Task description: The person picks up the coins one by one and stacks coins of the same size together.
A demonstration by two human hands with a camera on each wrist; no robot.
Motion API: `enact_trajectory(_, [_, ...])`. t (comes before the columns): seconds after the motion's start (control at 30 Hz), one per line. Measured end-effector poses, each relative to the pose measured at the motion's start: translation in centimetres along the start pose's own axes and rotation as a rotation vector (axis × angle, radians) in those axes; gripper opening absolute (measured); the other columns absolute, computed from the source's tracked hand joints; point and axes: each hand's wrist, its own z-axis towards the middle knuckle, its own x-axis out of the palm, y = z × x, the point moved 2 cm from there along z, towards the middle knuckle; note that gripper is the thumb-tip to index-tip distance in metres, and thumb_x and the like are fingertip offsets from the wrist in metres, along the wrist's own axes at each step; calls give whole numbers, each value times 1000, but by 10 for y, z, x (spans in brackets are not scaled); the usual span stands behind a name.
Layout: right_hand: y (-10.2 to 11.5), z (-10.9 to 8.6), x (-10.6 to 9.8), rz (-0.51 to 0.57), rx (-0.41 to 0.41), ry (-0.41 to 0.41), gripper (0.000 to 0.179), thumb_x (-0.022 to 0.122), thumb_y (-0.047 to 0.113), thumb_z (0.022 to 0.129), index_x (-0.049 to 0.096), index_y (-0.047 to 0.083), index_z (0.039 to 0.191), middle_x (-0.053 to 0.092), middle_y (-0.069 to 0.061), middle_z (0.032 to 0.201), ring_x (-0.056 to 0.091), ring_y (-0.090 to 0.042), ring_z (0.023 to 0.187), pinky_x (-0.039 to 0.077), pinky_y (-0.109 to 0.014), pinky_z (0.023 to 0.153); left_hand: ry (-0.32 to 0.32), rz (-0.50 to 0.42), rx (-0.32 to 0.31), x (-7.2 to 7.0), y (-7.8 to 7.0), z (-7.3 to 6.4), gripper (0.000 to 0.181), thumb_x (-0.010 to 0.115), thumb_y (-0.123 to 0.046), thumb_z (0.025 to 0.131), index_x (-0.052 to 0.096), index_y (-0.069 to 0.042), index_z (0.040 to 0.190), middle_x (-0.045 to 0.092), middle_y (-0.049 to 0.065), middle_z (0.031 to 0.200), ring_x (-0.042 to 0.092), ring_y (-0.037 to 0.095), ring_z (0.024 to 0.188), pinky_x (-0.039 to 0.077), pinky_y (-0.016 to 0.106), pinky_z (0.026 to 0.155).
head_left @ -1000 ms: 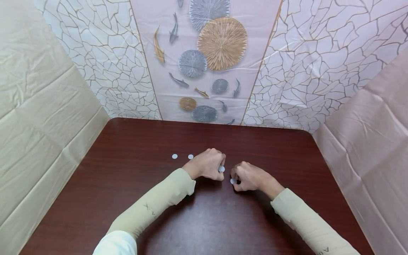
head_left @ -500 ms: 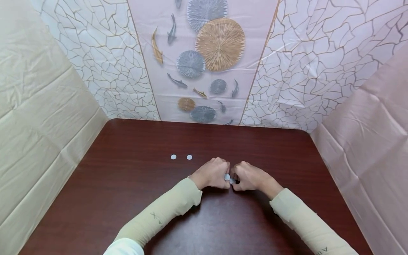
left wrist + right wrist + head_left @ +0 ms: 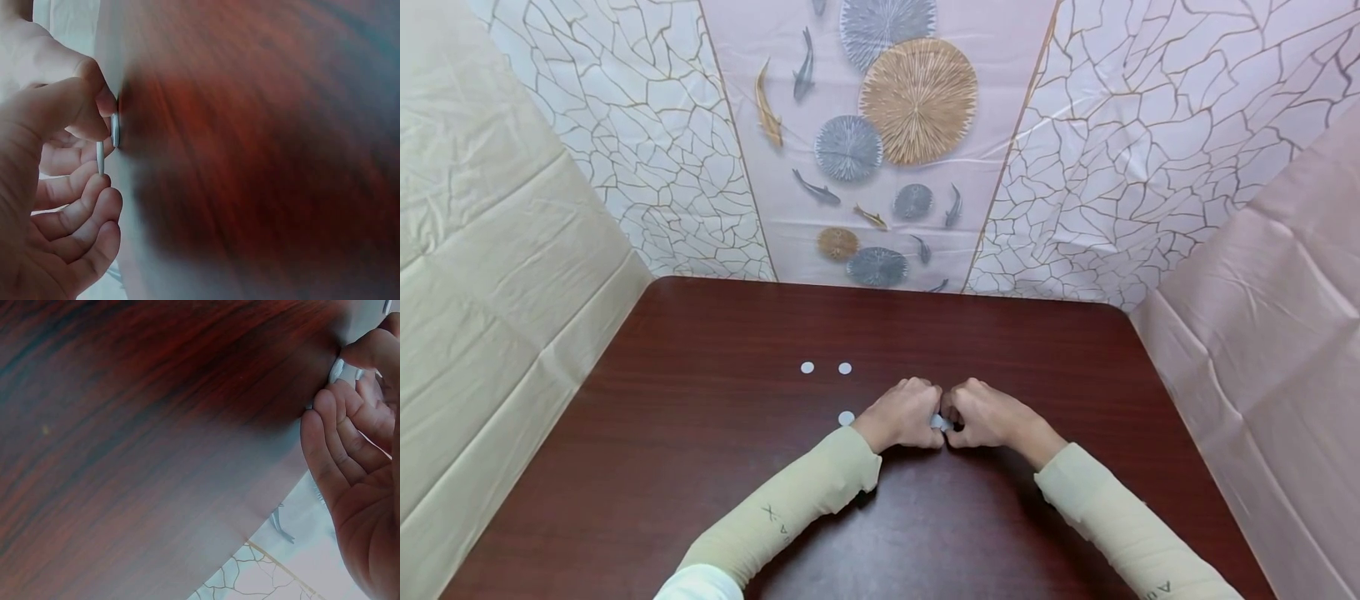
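My left hand [image 3: 901, 415] pinches a thin round white disc [image 3: 100, 157] edgewise between thumb and fingertips. Right beside it, my right hand [image 3: 988, 417] pinches a second white disc [image 3: 336, 370], held low close to the tabletop. In the head view the two hands almost meet, and the discs sit side by side in the narrow gap between them, partly covered by fingers. From the left wrist view, the left disc stands slightly higher than the right hand's disc [image 3: 115, 130]. Whether the two discs touch I cannot tell.
Three more white discs lie flat on the dark red-brown table [image 3: 737, 467]: a far left disc [image 3: 807, 367], one to its right [image 3: 845, 368], and a nearer disc [image 3: 846, 418] close to my left wrist. Patterned cloth [image 3: 917, 225] hangs along the table's back edge.
My left hand has moved right and slightly nearer, bringing its disc up to the right hand's disc. A disc beside the left wrist has come into view. The right hand has stayed put.
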Motion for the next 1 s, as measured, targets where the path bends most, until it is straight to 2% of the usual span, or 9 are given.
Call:
enact_trajectory(0.4, [3,1,-1,17,-12,-14,14,80,10,72,66,15,73,63,3,65,44,5,58,41,-15,53,-20,-26,-45,8,0,2,31,83,-26,75,53,-19,71,47,-7,68,44,8,59,36,19,53])
enact_trajectory(0.77, [0,-3,3,18,10,-33,14,84,15,78,70,13,81,67,5,72,57,-2,65,47,-17,60,-40,-15,-17,13,-2,4,26,82,-30,78,59,-18,75,50,-8,70,51,9,66,42,21,59])
enact_trajectory(1.0, [1,-2,4,35,27,-33,15,84,15,78,70,13,81,67,6,73,58,-2,66,48,-18,61,-24,-13,-22,13,-2,3,23,81,-27,80,61,-16,79,52,-6,74,52,10,70,43,22,62])
